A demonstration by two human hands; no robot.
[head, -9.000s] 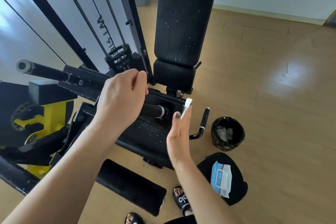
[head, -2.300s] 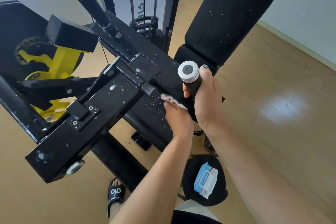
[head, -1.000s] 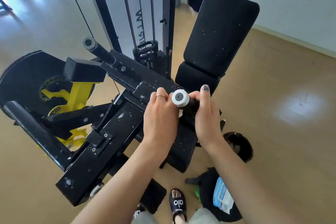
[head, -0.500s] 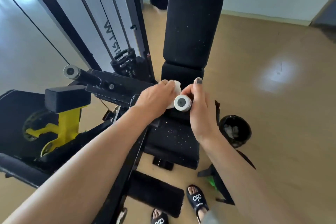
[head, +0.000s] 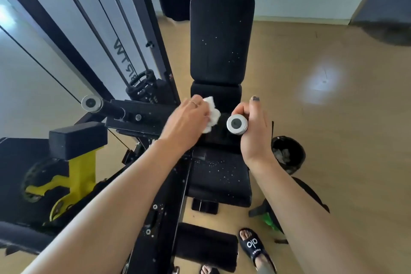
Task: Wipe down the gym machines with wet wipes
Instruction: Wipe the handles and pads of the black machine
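The left hand (head: 186,123) holds a crumpled white wipe (head: 210,115), its fingers curled round the wad, which bulges out at the fingertips and lies against the black bar of the machine (head: 142,115) just left of the handle; a thin ring sits on one finger; the right hand (head: 253,128) grips the handle (head: 237,124), fingers wrapped round its black shaft and thumb up along the side, the silver end cap facing the camera; the two hands are near each other, not touching; behind them the black backrest (head: 222,38) stands upright, speckled with white flecks, and below them the seat (head: 220,176) carries the same flecks; a second silver-capped bar (head: 91,103) juts out to the left, above a yellow bracket (head: 77,176); a black bin (head: 288,155) with crumpled wipes inside stands on the wooden floor (head: 333,140) to the right of the seat; a foot in a black sandal (head: 253,246) shows near the bottom edge.
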